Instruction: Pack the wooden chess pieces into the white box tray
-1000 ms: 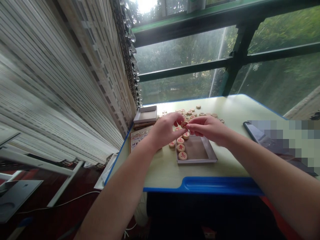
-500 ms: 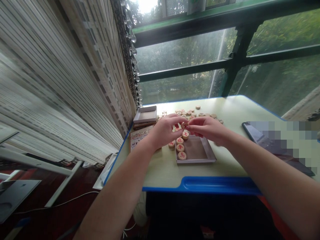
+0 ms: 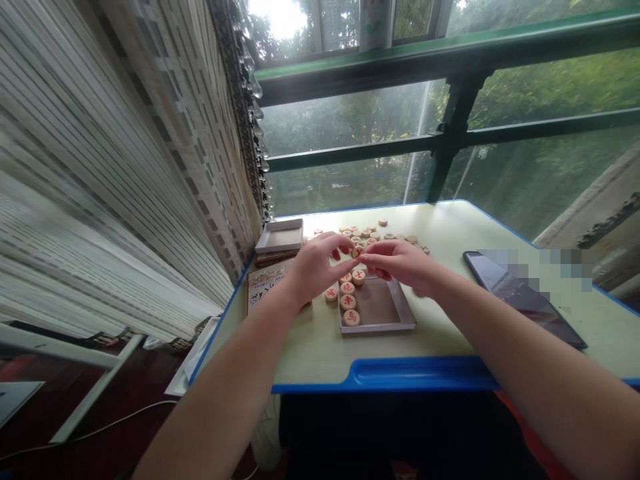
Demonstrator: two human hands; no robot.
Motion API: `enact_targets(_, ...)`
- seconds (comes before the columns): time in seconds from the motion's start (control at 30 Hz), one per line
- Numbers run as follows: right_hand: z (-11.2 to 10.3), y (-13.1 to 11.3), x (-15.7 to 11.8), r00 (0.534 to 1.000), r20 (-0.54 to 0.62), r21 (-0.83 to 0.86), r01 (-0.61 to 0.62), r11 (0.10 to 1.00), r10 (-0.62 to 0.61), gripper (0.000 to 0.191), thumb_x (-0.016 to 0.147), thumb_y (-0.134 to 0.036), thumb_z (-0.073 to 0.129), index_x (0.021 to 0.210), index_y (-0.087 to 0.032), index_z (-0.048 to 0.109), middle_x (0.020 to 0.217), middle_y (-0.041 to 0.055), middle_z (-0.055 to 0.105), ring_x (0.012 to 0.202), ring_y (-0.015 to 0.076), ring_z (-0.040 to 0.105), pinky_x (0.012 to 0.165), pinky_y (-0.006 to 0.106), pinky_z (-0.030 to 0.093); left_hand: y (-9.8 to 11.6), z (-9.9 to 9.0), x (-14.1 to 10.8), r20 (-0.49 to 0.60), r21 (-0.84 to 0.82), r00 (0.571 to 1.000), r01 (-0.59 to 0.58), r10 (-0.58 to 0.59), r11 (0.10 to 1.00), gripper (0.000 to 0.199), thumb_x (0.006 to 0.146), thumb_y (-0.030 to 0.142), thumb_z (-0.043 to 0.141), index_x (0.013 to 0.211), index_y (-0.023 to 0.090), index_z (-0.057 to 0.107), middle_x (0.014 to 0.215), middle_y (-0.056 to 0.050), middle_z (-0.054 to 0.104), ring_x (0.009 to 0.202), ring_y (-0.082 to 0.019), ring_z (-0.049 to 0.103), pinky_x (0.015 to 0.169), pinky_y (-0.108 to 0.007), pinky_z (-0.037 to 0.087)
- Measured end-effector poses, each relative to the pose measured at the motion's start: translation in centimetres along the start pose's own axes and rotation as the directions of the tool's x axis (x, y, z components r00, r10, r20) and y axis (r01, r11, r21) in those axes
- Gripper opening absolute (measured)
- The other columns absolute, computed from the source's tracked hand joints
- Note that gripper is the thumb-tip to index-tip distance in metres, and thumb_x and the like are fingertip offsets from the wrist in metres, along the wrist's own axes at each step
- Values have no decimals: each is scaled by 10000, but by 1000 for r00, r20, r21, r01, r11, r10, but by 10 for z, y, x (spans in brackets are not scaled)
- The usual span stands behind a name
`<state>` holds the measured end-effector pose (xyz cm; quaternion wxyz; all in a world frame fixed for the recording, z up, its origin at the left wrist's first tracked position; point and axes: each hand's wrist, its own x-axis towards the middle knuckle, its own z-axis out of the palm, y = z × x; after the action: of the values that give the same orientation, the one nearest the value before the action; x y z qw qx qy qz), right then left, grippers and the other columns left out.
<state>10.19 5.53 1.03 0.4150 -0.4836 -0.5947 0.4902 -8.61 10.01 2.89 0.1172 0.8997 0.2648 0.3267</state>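
A round Chinese chess piece (image 3: 357, 253) with a red character is held up above the far part of a shallow box tray (image 3: 379, 328). My right hand (image 3: 395, 259) pinches its right edge between thumb and fingers. On the other side, my left hand (image 3: 323, 263) curves with thumb and index finger apart, their tips close to the piece; whether they touch it I cannot tell. Inside the tray, red-lettered pieces line the left side, among them a lower piece (image 3: 351, 318) and another piece (image 3: 358, 277). One loose piece (image 3: 331, 294) lies left of the tray.
Several more chess pieces (image 3: 367, 233) are scattered behind my hands. At the left are a printed box (image 3: 263, 283) and a second shallow tray (image 3: 283, 235). A dark tablet (image 3: 530, 300) lies at the right. The table has a raised blue front edge (image 3: 425, 373).
The view has shifted, so the table sits further left. My left index finger has drawn back from over the piece, whose red character now faces me. My right hand still pinches it.
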Motion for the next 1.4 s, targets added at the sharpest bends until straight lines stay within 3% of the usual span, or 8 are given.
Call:
enact_targets(0.17, 1, 1, 0, 1000, 14, -19, 4, 1000, -4, 290, 659, -453, 701, 745, -178, 670, 616, -15, 563, 561, 94, 477, 497, 227, 371, -1, 1, 0, 45, 1, 999, 3, -3, 1000, 191, 773, 296, 622, 906, 159, 626, 833, -39, 618, 735, -120, 568, 662, -237, 462)
enact_targets(0.4, 2, 0, -1, 1000, -16, -20, 19, 1000, -19, 318, 698, -486, 661, 763, -175, 667, 616, -9, 566, 547, 91, 472, 484, 221, 368, -1, 2, -1, -3, -25, 1000, 0, 0, 1000, 201, 761, 280, 633, 907, 141, 627, 802, -36, 609, 711, -114, 556, 647, -237, 462)
enact_targets(0.53, 0, 1, -1, 981, -122, -122, 136, 983, -150, 383, 693, -511, 656, 882, -179, 673, 730, 26, 624, 616, 123, 531, 538, 251, 425, 0, 2, -1, -8, -18, 1000, 25, -25, 1000, 191, 733, 214, 640, 909, 141, 628, 797, -29, 611, 692, -106, 554, 644, -233, 466)
enact_targets(0.67, 0, 2, -2, 957, -105, -225, 243, 943, -272, 431, 679, -497, 675, 947, -160, 661, 760, 43, 634, 643, 140, 536, 562, 274, 426, 0, 2, -1, 0, -12, 1000, 22, -22, 1000, 213, 735, 199, 633, 937, 131, 640, 798, -32, 616, 683, -103, 559, 638, -226, 471)
enact_targets(0.83, 3, 0, -3, 962, -93, -314, 217, 924, -257, 465, 694, -521, 654, 948, -132, 647, 599, -9, 544, 532, 107, 448, 478, 252, 338, -3, 2, -1, 19, -39, 999, -28, 28, 999, 226, 771, 192, 603, 979, 126, 662, 810, -42, 645, 692, -103, 583, 649, -222, 483)
enact_targets(1.03, 2, 1, -2, 952, -104, -342, 239, 909, -289, 474, 702, -533, 639, 956, -134, 645, 582, -15, 522, 518, 104, 431, 469, 251, 330, -2, 2, 0, -5, -52, 998, -67, 67, 996, 204, 783, 203, 621, 967, 129, 671, 790, -36, 657, 653, -89, 585, 630, -205, 486)
enact_targets(1.23, -1, 2, -2, 956, -66, -424, 232, 875, -285, 442, 728, -530, 611, 935, -142, 650, 571, -16, 521, 504, 102, 424, 455, 247, 319, -1, 1, -1, 41, -52, 998, -51, 53, 997, 225, 777, 239, 621, 973, 140, 673, 816, -45, 669, 686, -107, 600, 636, -222, 491)
enact_targets(1.4, -5, -3, -4, 982, -48, -664, 104, 740, -181, 361, 745, -486, 580, 906, -173, 664, 626, 10, 576, 525, 119, 463, 465, 254, 327, -6, 4, -3, 108, 28, 994, -15, 12, 1000, 277, 725, 75, 515, 933, 142, 686, 814, -36, 684, 731, -125, 607, 687, -245, 495)
